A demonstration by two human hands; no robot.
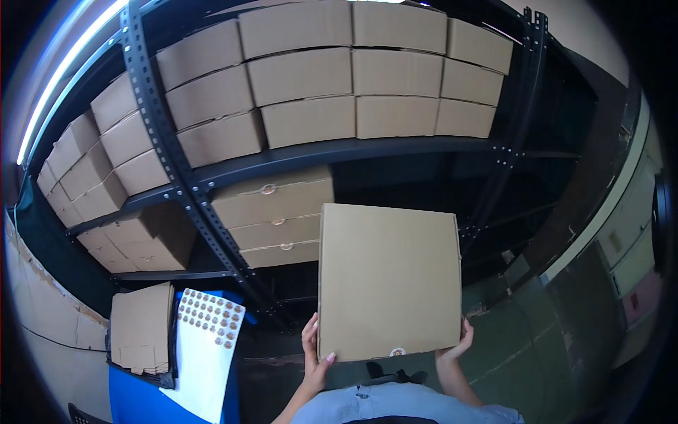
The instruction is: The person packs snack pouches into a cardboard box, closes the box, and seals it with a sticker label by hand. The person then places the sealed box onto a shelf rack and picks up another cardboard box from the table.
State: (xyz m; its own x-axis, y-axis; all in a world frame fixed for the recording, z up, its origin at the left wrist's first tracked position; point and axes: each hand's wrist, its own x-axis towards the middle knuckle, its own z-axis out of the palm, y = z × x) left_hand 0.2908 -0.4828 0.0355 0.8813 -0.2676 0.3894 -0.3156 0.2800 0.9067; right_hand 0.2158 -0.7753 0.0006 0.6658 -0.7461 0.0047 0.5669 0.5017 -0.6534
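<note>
Held out in front of my body is a flat, square cardboard box (390,279) with its lid closed. A small round sticker (397,352) sits at the middle of its near edge. My left hand (313,357) grips the near left corner, thumb on top and fingers along the side. At the near right corner my right hand (454,344) holds the box from the side and below, some of its fingers hidden. Beyond the box, the lower shelf bears a stack of similar boxes (275,218) with round stickers on their fronts.
A dark metal shelving rack (311,151) spans the view, its upper level lined with stacked cardboard boxes (304,75). At the lower left, a blue table (131,401) carries folded cardboard (141,328) and a white sheet of round stickers (201,374). A doorway stands at the right.
</note>
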